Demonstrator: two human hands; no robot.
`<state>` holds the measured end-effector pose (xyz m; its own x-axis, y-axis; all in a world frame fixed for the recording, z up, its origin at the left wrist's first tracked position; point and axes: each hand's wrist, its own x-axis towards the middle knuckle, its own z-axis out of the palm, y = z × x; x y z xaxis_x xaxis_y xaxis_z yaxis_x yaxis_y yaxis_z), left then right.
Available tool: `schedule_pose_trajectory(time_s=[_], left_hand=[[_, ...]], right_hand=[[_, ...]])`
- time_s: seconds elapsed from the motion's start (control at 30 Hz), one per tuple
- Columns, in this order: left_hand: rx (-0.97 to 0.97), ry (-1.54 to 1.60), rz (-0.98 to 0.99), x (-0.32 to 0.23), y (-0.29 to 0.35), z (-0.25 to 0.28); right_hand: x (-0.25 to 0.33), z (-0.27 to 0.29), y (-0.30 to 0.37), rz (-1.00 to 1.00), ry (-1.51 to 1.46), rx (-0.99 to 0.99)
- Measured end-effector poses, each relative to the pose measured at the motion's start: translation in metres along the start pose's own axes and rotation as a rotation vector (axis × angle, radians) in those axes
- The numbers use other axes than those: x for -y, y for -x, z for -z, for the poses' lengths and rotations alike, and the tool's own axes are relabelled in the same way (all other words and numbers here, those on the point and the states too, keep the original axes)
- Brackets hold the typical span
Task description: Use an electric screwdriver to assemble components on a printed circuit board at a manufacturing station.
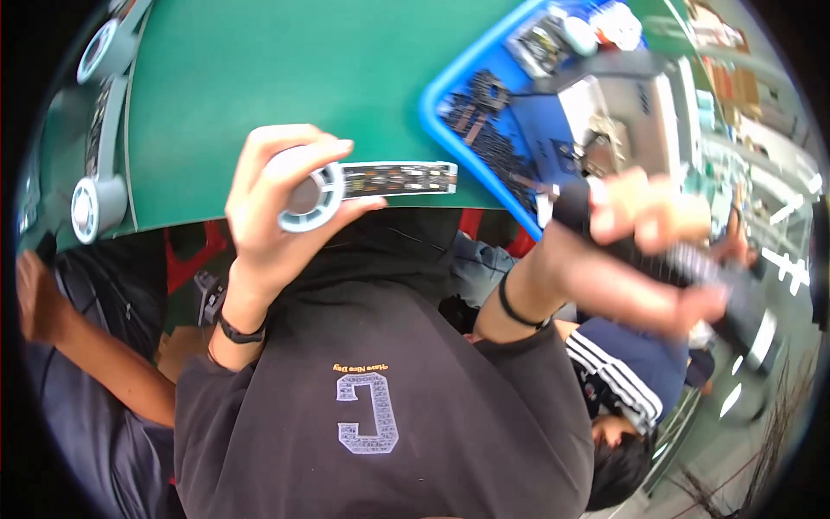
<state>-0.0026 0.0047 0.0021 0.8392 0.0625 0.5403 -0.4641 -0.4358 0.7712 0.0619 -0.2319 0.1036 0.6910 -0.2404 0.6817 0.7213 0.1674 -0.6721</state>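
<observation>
Left hand (275, 195) cups a ring-headed housing (335, 186), likely keeping its circuit board (398, 179) exposed; right hand (605, 255) grips a power screwdriver (733, 294).

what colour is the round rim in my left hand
Pale blue-grey: the round slotted rim shows best in the head view.

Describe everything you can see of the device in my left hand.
The pale blue device looks plastic: a slotted round head and a straight bar with a dark, component-covered circuit board exposed. The left hand grips the head, fingers around it; the bar points right, over the green table near its edge.
</observation>
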Motion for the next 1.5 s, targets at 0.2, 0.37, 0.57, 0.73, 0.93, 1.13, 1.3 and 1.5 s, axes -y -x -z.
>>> schedule_pose_trajectory(time_s=[0.2,0.37,0.57,0.73,0.93,1.13,1.3,1.5], left_hand=[[-0.063,0.083,0.01,0.009,0.004,-0.001],[-0.065,0.11,0.025,0.008,0.008,-0.001],[-0.053,0.114,0.034,0.012,0.01,-0.002],[-0.08,0.112,-0.004,0.015,0.009,-0.005],[-0.026,0.107,-0.012,0.014,0.011,0.0],[0.0,0.106,-0.004,0.015,0.013,0.002],[-0.083,0.102,-0.002,0.013,0.008,-0.003],[-0.061,0.108,0.022,0.008,0.008,-0.001]], right_hand=[[0.012,-0.067,0.056,0.004,-0.102,0.131],[0.003,-0.09,0.068,-0.032,-0.153,0.115],[-0.002,-0.096,0.066,-0.046,-0.159,0.165],[-0.007,-0.092,0.067,-0.068,-0.158,0.219],[-0.012,-0.079,0.064,-0.084,-0.182,0.278],[-0.016,-0.074,0.061,-0.1,-0.217,0.345],[-0.017,-0.071,0.06,-0.112,-0.245,0.397],[-0.018,-0.069,0.059,-0.126,-0.272,0.467]])
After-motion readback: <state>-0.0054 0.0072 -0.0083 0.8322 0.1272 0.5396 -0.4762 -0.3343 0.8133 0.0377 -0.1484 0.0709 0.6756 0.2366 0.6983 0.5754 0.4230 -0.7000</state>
